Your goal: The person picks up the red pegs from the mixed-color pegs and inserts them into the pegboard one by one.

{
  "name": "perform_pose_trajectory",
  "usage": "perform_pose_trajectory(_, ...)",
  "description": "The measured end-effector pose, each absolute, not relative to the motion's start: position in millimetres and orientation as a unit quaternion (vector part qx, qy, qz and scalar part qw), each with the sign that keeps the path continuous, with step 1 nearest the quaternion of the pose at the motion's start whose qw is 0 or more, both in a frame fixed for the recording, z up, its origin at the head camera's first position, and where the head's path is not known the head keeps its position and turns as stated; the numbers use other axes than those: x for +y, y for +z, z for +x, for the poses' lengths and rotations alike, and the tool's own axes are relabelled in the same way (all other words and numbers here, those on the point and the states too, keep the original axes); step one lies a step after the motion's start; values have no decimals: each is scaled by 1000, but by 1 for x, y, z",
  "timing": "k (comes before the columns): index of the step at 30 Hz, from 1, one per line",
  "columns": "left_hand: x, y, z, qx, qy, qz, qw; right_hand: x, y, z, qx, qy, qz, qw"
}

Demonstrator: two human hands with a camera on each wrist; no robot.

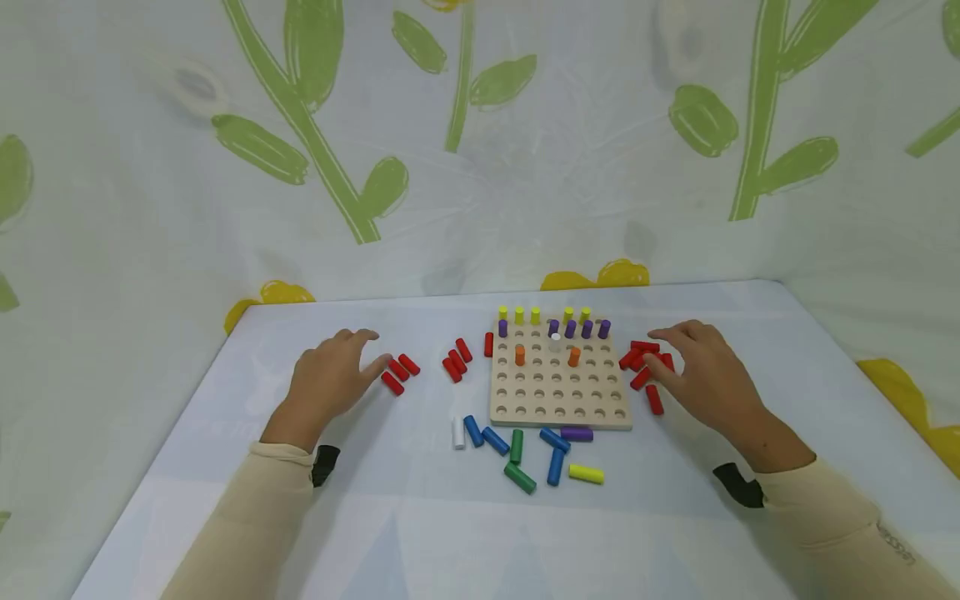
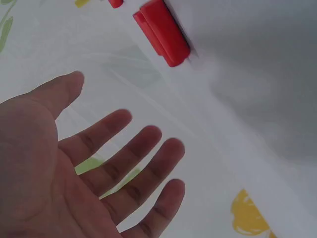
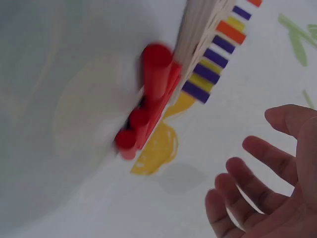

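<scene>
My left hand point(image 1: 330, 379) hovers beside three red pegs point(image 1: 398, 370), thumb and fingers spread with nothing held. In the left wrist view its fingers are apart, away from the red pegs point(image 2: 162, 32). On the other side my right hand point(image 1: 708, 379) hovers near a loose pile of red pegs point(image 1: 640, 361), also holding nothing. Between the hands lies a wooden pegboard point(image 1: 558, 421). Upright in it are yellow pegs point(image 1: 519, 316) at the back, purple pegs point(image 1: 587, 330), a white peg point(image 1: 555, 342) and two orange pegs point(image 1: 573, 357).
More red pegs point(image 1: 457, 362) lie left of the board. In front of it are several blue pegs point(image 1: 495, 441), two green pegs point(image 1: 517, 447), a white peg point(image 1: 458, 433), a purple peg point(image 1: 577, 434) and a yellow peg point(image 1: 586, 474). A patterned cloth point(image 1: 570, 192) hangs behind the table.
</scene>
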State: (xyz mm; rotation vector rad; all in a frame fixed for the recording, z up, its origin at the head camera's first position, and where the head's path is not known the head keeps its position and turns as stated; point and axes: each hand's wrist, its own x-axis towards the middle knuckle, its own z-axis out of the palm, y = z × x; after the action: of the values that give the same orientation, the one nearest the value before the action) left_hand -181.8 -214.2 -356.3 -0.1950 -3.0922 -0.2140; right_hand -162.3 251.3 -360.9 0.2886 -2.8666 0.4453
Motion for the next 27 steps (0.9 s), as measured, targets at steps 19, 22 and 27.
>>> perform_pose_trajectory(19,-200,-376,-187,-990,-108,-8,-94,229,-380,-146,-972,195,106,-81)
perform_pose_trajectory(22,-201,-377,-186,-989,-113,-11,-95,227,-382,-145,-971,196,106,-90)
perform_pose_trajectory(27,-200,-377,-185,-990,-113,-15,-86,224,-386,-147,-972,186,114,-88)
